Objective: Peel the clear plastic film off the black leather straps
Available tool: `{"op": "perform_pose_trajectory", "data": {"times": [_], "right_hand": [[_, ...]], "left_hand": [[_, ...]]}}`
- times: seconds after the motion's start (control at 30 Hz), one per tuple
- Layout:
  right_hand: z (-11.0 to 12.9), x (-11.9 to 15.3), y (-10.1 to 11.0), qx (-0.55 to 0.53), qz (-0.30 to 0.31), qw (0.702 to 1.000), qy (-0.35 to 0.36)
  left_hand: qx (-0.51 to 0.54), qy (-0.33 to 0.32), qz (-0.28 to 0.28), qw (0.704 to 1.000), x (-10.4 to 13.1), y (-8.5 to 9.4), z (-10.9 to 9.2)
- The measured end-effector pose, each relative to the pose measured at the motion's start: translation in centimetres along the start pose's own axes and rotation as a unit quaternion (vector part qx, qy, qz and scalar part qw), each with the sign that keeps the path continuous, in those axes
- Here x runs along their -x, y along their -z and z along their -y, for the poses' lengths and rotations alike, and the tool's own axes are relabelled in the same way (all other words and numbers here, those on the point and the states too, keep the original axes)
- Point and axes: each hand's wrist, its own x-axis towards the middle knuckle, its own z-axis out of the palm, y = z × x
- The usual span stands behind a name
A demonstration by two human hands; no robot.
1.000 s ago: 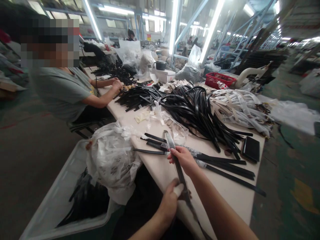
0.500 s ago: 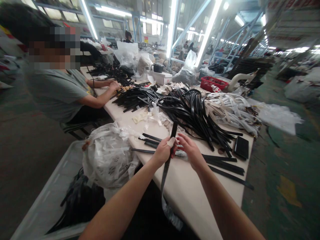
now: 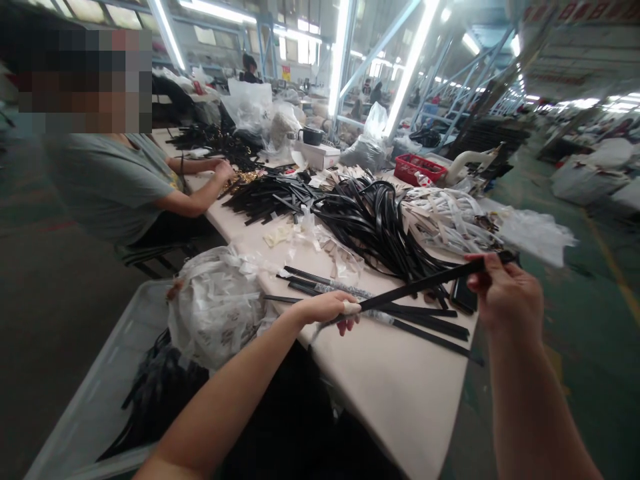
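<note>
A long black strap [image 3: 420, 285] is stretched between my two hands above the table. My left hand [image 3: 337, 308], with a pale wrap on one finger, is closed around it near the middle of the view. Out past the table's right side, my right hand [image 3: 505, 290] pinches the strap close to its other end. Beneath it, several flat black straps [image 3: 425, 323] lie across the table, some with clear plastic wrapped round their middles. Behind them spreads a large heap of glossy black straps [image 3: 385, 230]. A dark phone-like object [image 3: 464, 295] is partly hidden behind the held strap.
On the left a co-worker [image 3: 115, 173] sits handling gold-coloured pieces. A bundle of white plastic [image 3: 215, 307] rests by a grey bin [image 3: 90, 393] holding black strips. White straps [image 3: 445, 213], a red basket [image 3: 419, 169] and a white box [image 3: 319, 156] stand farther back on the table [image 3: 400, 400].
My right hand has taken hold of the strap and drawn it out to the right. The strap has gone from hanging upright to stretched sideways, while my left hand keeps hold of it.
</note>
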Motion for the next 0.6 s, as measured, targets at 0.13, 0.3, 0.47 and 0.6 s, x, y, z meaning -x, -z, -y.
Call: {"op": "perform_pose_trajectory", "data": {"times": [0.13,0.3,0.47,0.6], "right_hand": [[-4.7,0.1,6.4,-0.007,-0.092,0.994,-0.057],[-10.6,1.7,10.0,0.141,-0.077,0.977,-0.138],[-14.3,0.0,6.7,0.295,-0.017,0.949,-0.11],[-17.6,-3.2,1.3,0.401,0.157,0.902,-0.035]], "left_hand": [[-0.247,-0.009,-0.034,0.968,0.2,1.2,-4.4],[-0.492,-0.085,-0.197,0.844,-2.2,1.2,-3.8],[-0.552,-0.121,-0.287,0.774,-6.4,-1.6,3.6],[-0.556,-0.105,-0.297,0.769,-7.8,-3.6,7.7]]}}
